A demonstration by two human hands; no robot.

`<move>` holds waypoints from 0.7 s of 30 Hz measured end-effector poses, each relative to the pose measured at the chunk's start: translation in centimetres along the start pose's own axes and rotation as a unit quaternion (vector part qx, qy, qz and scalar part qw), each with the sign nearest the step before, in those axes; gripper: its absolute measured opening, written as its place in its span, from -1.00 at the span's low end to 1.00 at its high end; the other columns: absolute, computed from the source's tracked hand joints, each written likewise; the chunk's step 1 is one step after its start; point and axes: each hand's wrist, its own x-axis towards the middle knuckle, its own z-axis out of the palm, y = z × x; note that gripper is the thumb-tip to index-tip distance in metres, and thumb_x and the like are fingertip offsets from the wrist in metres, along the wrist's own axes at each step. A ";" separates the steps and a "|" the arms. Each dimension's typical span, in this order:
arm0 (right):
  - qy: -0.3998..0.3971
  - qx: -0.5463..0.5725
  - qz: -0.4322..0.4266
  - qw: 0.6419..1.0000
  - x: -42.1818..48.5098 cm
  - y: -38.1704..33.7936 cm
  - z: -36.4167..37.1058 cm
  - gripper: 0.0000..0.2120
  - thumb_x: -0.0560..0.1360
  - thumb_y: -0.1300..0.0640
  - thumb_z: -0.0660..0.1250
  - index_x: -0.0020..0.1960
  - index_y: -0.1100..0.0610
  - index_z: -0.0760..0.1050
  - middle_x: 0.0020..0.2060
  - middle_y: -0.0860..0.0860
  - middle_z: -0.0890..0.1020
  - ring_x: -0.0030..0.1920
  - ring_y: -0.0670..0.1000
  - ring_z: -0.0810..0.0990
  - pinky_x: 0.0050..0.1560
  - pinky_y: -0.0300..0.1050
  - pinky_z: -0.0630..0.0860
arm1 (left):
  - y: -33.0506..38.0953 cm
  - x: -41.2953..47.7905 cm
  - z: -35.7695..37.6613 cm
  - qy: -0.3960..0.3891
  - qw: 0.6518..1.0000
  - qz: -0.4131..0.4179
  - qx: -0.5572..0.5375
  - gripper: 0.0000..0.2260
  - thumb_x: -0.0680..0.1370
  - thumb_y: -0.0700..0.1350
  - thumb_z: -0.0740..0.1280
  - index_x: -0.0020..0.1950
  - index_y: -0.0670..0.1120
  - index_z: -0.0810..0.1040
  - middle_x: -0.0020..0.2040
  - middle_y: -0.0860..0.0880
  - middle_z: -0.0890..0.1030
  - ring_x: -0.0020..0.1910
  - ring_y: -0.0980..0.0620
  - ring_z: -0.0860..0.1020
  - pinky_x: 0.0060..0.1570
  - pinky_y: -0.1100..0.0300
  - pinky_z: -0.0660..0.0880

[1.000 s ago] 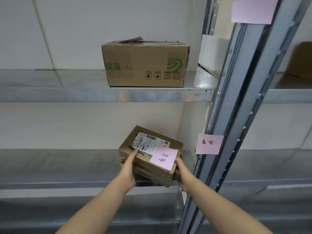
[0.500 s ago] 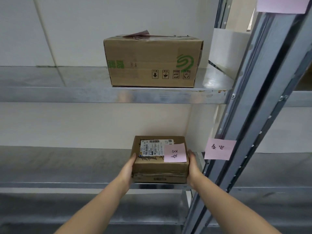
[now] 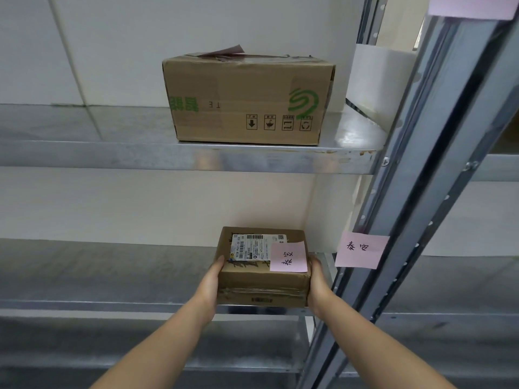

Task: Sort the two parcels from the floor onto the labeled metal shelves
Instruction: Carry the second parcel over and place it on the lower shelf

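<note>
A small cardboard parcel (image 3: 261, 282), with a white shipping label and a pink handwritten note on top, rests level on the middle metal shelf (image 3: 112, 279) near its right end. My left hand (image 3: 210, 282) presses its left side and my right hand (image 3: 317, 284) its right side. A matching pink note (image 3: 361, 249) is stuck on the shelf upright just right of the parcel. A larger cardboard parcel (image 3: 247, 99) with green print stands on the upper shelf (image 3: 98, 155), untouched.
Slanted metal uprights (image 3: 421, 192) divide this bay from the one to the right. A white box (image 3: 379, 77) sits at the upper shelf's right end. Another pink note (image 3: 471, 7) is at the top right. A lower shelf (image 3: 98, 346) lies beneath.
The small parcel went from tilted above the shelf edge to flat on the middle shelf and slid slightly deeper. Both hands stayed on its sides.
</note>
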 end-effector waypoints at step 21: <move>-0.037 -0.106 -0.129 0.985 -14.5 -3.6 0.3 -0.50 0.65 -0.07 -0.11 0.47 0.15 0.25 0.44 0.13 0.34 0.46 0.12 0.26 0.32 -0.14 0.25 | 5.5 -8.4 0.7 0.005 0.986 0.154 0.063 -0.49 0.60 0.16 0.06 0.51 -0.01 0.21 0.53 -0.01 0.24 0.52 -0.03 0.15 0.46 -0.04 -0.02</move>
